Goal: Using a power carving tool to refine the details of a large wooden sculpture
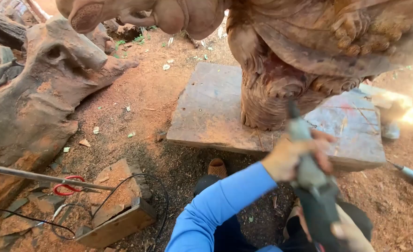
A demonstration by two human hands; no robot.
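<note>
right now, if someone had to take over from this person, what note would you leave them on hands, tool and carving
Left hand: wrapped around the front of the grey rotary carving tool, bit up against the lower part of the wooden carving.
Right hand: at the tool's dark rear end, partly out of frame; grip unclear.
Carving stands on a flat wooden slab on the sawdust-covered ground.
Done: upper folds and base texture already cut.
Left: cannot tell how much of the base remains.
Nearby: red-handled scissors and a black cord to the left.
</note>
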